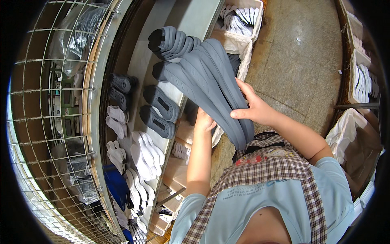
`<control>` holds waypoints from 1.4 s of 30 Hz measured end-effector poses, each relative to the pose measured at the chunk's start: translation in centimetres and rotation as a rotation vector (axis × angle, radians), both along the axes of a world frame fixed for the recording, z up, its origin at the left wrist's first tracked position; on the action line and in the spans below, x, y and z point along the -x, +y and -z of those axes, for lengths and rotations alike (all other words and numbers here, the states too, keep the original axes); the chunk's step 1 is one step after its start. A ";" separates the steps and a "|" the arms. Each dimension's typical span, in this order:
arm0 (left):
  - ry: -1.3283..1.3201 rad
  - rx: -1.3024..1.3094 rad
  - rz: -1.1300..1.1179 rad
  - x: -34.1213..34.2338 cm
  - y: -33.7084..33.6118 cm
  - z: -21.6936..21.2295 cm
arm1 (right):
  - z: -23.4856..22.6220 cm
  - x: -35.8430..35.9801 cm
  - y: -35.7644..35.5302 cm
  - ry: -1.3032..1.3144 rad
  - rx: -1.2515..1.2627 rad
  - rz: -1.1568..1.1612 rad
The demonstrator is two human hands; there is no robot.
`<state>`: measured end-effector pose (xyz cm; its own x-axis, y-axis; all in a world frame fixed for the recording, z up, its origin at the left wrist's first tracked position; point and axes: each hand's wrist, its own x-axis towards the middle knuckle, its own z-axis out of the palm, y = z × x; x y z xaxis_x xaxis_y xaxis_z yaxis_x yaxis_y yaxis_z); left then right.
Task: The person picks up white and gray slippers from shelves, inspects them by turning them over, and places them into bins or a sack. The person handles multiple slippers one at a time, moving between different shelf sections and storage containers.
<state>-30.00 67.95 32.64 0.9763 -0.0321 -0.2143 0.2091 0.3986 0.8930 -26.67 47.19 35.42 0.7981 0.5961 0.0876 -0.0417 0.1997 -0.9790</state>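
Stack of long grey shoe soles (pixel 211 85) — held in both hands above the right edge of a pale work surface (pixel 191 16), fanned lengthwise and tilted from upper left to lower right. Right hand (pixel 254 107): fingers (pixel 239 114) closed over the upper face of the stack near its lower end, thumb side wrapped round the edge. Left hand (pixel 204 121): under the stack, fingers curled up against its underside; how tightly they clasp cannot be told, being partly hidden. On the surface, just beyond the held stack, a second pile of grey soles (pixel 170 40) lies near the far edge. Two dark grey soles (pixel 159 110) lie side by side at mid-surface, and a cluster of white soles (pixel 144 156) sits toward the near edge. Along the left edge — smaller dark (pixel 120 87) and white pieces (pixel 115 120). Wire mesh rack (pixel 48 122) stands to the left; cloth-lined bins of white soles (pixel 241 16) stand on the floor (pixel 300 53) beyond.
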 end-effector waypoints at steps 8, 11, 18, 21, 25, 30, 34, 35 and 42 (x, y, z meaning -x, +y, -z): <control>-0.092 -0.117 -0.211 0.2 -1.0 -1.9 | 1.7 -1.8 -1.8 -0.655 0.111 0.175; -0.141 0.048 -0.294 1.8 -2.9 -3.9 | 2.9 -3.5 -1.9 -0.688 -0.074 0.194; 0.124 0.250 -0.014 2.4 -4.7 -4.7 | 4.0 -1.0 -2.7 0.329 -0.482 -0.134; 0.334 0.210 -0.139 2.1 -4.2 -3.4 | 3.6 0.2 -2.3 0.308 -0.337 -0.062; 0.291 0.298 -0.160 2.9 -3.7 -2.2 | 3.1 0.1 -2.5 0.383 -0.315 -0.105; 0.243 0.268 -0.212 3.6 -4.2 -2.7 | 2.8 -0.4 -3.2 0.453 -0.339 -0.203; 0.351 0.341 -0.187 3.4 -4.8 -4.6 | 3.1 -0.1 -3.1 0.388 -0.257 -0.220; 0.314 0.249 -0.151 3.4 -4.9 -5.0 | 3.2 0.1 -3.1 0.374 -0.242 -0.221; 0.296 0.266 -0.135 3.6 -5.2 -4.5 | 4.5 0.3 -3.0 0.374 -0.278 -0.199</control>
<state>-33.61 62.76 37.13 0.8730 0.0000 -0.4878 0.3713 0.6484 0.6646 -26.96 44.18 30.96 0.6784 0.7346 -0.0050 -0.4428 0.4035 -0.8007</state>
